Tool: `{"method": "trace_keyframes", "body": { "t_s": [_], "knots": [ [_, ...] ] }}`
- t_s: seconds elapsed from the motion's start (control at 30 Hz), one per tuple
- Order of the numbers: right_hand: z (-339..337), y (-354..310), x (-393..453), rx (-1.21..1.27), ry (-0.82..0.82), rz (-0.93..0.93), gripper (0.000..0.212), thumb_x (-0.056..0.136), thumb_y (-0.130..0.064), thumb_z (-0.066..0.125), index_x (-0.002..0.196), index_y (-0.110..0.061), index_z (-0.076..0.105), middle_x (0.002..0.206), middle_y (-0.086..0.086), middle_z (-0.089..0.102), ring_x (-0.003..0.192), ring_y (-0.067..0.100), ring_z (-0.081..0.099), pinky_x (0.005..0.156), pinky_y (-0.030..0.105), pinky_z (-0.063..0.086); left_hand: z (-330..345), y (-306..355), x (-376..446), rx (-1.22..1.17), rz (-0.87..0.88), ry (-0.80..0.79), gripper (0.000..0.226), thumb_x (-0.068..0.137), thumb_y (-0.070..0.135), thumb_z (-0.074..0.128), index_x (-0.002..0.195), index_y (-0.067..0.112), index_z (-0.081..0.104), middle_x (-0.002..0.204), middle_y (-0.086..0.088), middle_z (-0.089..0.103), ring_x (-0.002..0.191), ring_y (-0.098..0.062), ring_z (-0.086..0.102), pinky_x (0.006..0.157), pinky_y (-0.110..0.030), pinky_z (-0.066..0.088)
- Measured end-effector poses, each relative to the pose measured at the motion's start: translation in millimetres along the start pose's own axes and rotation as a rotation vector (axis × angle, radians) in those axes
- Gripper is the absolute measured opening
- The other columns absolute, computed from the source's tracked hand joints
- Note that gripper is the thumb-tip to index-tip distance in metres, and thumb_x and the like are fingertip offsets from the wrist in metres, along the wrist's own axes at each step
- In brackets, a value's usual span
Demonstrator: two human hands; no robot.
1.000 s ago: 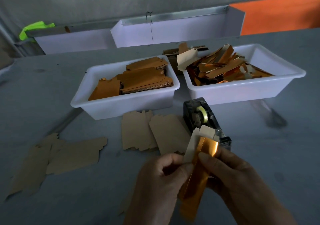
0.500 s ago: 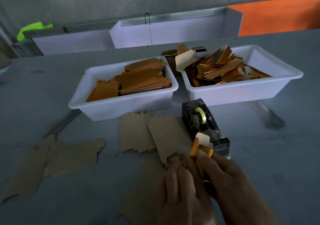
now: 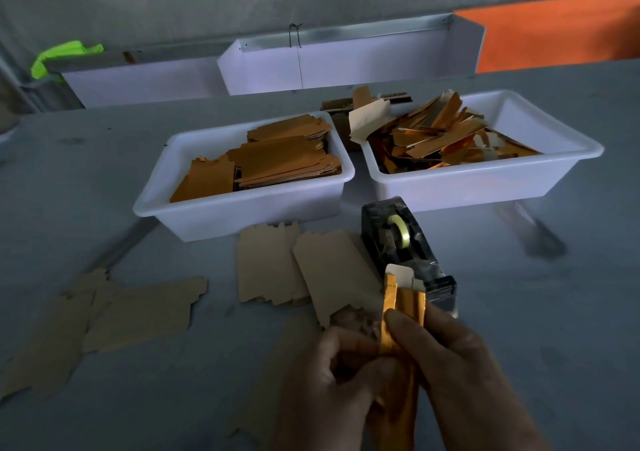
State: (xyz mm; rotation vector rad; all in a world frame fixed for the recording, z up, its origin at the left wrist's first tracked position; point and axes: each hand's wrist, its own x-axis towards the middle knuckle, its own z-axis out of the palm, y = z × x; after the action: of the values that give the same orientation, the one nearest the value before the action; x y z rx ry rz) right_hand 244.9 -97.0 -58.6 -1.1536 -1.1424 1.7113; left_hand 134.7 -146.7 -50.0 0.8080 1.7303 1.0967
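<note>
Gold carton strip [image 3: 403, 298], folded narrow, held up over the near edge of the bench [image 3: 554, 312], pale tab end pointing away. Left hand [image 3: 332, 381] curled round its lower half, thumb across the front. Right hand [image 3: 450, 364] clamped on the right side, thumb pressed flat up the gold face. Just behind the strip's top, a clear tape dispenser [image 3: 401, 239] with a yellowish roll. Flat brown blanks [image 3: 332, 274] lying beside it, leftward. Farther back, two white tubs: left tub [image 3: 242, 222] stacked with flat blanks, right tub [image 3: 467, 187] heaped with folded gold pieces. Any lettering too dim to read.
</note>
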Motion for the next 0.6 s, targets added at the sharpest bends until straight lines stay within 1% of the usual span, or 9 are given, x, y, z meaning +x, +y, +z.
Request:
{"method": "trace_keyframes", "body": {
  "t_s": [0.07, 0.13, 0.23, 0.33, 0.4, 0.47, 0.5, 0.57, 0.6],
  "knots": [
    [-2.4, 2.3, 0.8, -0.002, 0.003, 0.016, 0.018, 0.072, -0.029, 0.064, 0.076, -0.014, 0.073, 0.067, 0.010, 0.064, 0.066, 0.020, 0.060, 0.069, 0.036, 0.052, -2.4, -1.3, 3.5, -0.034, 0.010, -0.027, 0.012, 0.073, 0.012, 0.079, 0.069, 0.019, 0.070, 0.061, -0.003, 0.069, 0.059, -0.020, 0.063, 0.057, -0.035, 0.052],
    [-5.0, 3.0, 1.4, -0.014, 0.001, 0.032, 0.027, 0.068, -0.033, 0.064, 0.078, -0.008, 0.071, 0.074, 0.021, 0.063, 0.069, 0.024, 0.058, 0.077, 0.046, 0.050, -3.2, -1.6, 5.8, -0.058, -0.016, -0.077, 0.011, 0.075, 0.013, 0.077, 0.069, 0.021, 0.073, 0.065, -0.004, 0.070, 0.060, -0.020, 0.065, 0.055, -0.031, 0.051],
    [-7.1, -0.5, 3.3, -0.046, 0.008, 0.019, 0.020, 0.075, -0.027, 0.066, 0.077, -0.008, 0.070, 0.080, 0.028, 0.062, 0.070, 0.029, 0.057, 0.081, 0.052, 0.050, -4.1, 1.7, 8.2, -0.135, -0.066, -0.122, 0.009, 0.076, 0.015, 0.076, 0.069, 0.020, 0.073, 0.063, -0.004, 0.066, 0.051, -0.015, 0.064, 0.047, -0.024, 0.050],
    [-7.2, -2.4, 5.8, -0.131, 0.012, -0.041, 0.010, 0.075, -0.025, 0.067, 0.075, -0.016, 0.071, 0.070, 0.020, 0.064, 0.066, 0.024, 0.060, 0.072, 0.045, 0.053, -1.3, 2.7, 10.7, -0.189, -0.087, -0.153, 0.007, 0.071, 0.026, 0.077, 0.068, 0.021, 0.072, 0.069, -0.005, 0.069, 0.057, -0.019, 0.068, 0.052, -0.029, 0.053],
    [-5.8, -5.4, 5.2, -0.160, -0.009, -0.056, 0.009, 0.078, -0.026, 0.066, 0.071, -0.022, 0.072, 0.062, 0.008, 0.064, 0.061, 0.016, 0.061, 0.066, 0.036, 0.053, 0.6, -0.1, 13.7, -0.213, -0.059, -0.113, 0.010, 0.076, 0.021, 0.074, 0.067, 0.024, 0.072, 0.071, -0.007, 0.071, 0.067, -0.023, 0.071, 0.058, -0.036, 0.057],
    [-6.3, -12.0, 2.4, -0.213, -0.051, -0.076, 0.018, 0.068, -0.043, 0.064, 0.071, -0.026, 0.072, 0.062, 0.004, 0.065, 0.061, 0.017, 0.062, 0.066, 0.034, 0.053, 0.4, -1.6, 16.5, -0.231, -0.047, -0.091, 0.012, 0.079, 0.018, 0.073, 0.068, 0.023, 0.072, 0.074, -0.011, 0.072, 0.071, -0.026, 0.071, 0.061, -0.039, 0.059],
    [-9.7, -14.1, 1.8, -0.247, -0.040, -0.123, 0.027, 0.062, -0.050, 0.061, 0.073, -0.028, 0.072, 0.065, 0.004, 0.067, 0.062, 0.016, 0.064, 0.064, 0.030, 0.054, 0.1, -1.1, 17.2, -0.248, -0.042, -0.103, 0.011, 0.079, 0.017, 0.072, 0.068, 0.021, 0.072, 0.075, -0.012, 0.072, 0.067, -0.026, 0.070, 0.057, -0.035, 0.057],
    [-23.8, -18.0, 6.4, -0.367, 0.133, -0.277, 0.028, 0.063, -0.054, 0.060, 0.075, -0.032, 0.071, 0.068, -0.005, 0.068, 0.060, 0.002, 0.063, 0.060, 0.011, 0.048, -0.3, 0.2, 19.1, -0.269, -0.018, -0.114, 0.011, 0.078, 0.018, 0.074, 0.067, 0.016, 0.072, 0.067, -0.011, 0.069, 0.047, -0.019, 0.060, 0.043, -0.023, 0.045],
    [-33.0, -21.0, 11.0, -0.454, 0.268, -0.352, 0.019, 0.068, -0.049, 0.063, 0.073, -0.033, 0.071, 0.071, -0.008, 0.068, 0.061, -0.004, 0.061, 0.058, 0.005, 0.043, 0.1, 0.7, 20.4, -0.264, -0.002, -0.102, 0.013, 0.076, 0.020, 0.076, 0.067, 0.013, 0.070, 0.062, -0.010, 0.066, 0.039, -0.015, 0.050, 0.038, -0.021, 0.037]
  ]
}}
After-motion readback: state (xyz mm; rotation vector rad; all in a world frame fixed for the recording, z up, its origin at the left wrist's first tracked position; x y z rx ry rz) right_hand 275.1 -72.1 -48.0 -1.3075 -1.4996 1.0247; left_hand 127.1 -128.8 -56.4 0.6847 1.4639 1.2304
